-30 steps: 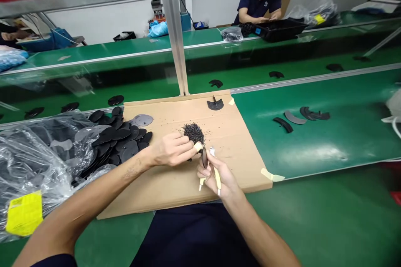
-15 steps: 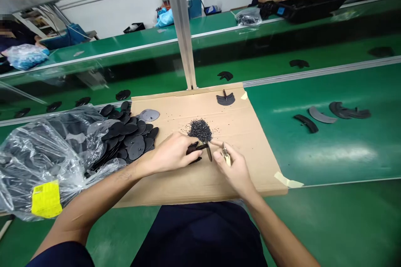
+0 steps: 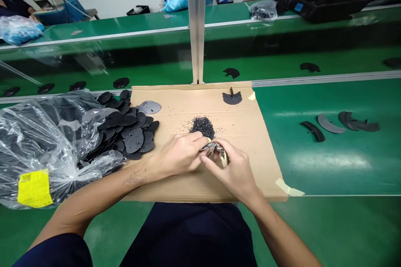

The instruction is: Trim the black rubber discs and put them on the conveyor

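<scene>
Where the hands meet: middle of a cardboard sheet [image 3: 250,175], head view.
Left hand [image 3: 178,154]: fingers closed together on a small glinting part [image 3: 213,148].
Right hand [image 3: 233,171]: fingers curled on the same part, a cream-coloured tip [image 3: 224,159] showing at 5 o'clock of it; hold partly hidden.
Nearby: black granule pile [image 3: 203,127] at 12 o'clock, just beyond the hands; black disc heap [image 3: 134,142] at 9 o'clock.
Technique: a low, steady pinch over the cardboard appears best, clear of the granules.
</scene>
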`<state>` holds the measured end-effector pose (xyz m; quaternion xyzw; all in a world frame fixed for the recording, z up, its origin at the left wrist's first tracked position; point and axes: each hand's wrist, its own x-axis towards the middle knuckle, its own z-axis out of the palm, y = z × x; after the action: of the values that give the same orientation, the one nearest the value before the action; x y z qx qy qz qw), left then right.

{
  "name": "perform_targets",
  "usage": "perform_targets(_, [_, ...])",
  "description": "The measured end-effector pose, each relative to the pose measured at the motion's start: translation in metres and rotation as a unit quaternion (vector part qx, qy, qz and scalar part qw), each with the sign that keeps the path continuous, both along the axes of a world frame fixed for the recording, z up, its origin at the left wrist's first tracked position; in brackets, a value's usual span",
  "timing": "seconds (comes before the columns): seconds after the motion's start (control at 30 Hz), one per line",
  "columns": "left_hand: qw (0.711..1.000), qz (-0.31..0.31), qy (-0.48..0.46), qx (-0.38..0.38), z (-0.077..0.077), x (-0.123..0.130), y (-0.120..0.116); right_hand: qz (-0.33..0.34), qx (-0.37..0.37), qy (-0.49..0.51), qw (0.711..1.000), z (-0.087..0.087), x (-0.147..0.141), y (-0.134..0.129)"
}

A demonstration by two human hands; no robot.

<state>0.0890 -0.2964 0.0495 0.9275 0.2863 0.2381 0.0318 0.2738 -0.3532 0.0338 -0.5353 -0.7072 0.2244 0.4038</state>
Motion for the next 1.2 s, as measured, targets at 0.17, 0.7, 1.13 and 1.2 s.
perform_targets(0.17, [0.991, 0.007, -0.097, 0.091, -0.013, 0.005, -0.004, 0.012, 0.054, -0.039, 0.998, 0.002, 0.003, 0.000])
perform_targets(0.7, [0.984, 0.038, -0.171, 0.008, -0.038, -0.004, -0.003, 0.096, 0.020, -0.096, 0.991, 0.003, 0.008, 0.015])
perform_targets(1.13, [0.974, 0.006, -0.205, 0.100, -0.022, -0.016, -0.011, 0.139, -0.051, 0.074, 0.986, 0.015, 0.009, 0.019])
perform_targets(1.2, [0.971, -0.004, -0.207, 0.117, -0.023, -0.017, -0.010, 0.149, -0.059, 0.095, 0.982, 0.016, 0.009, 0.019])
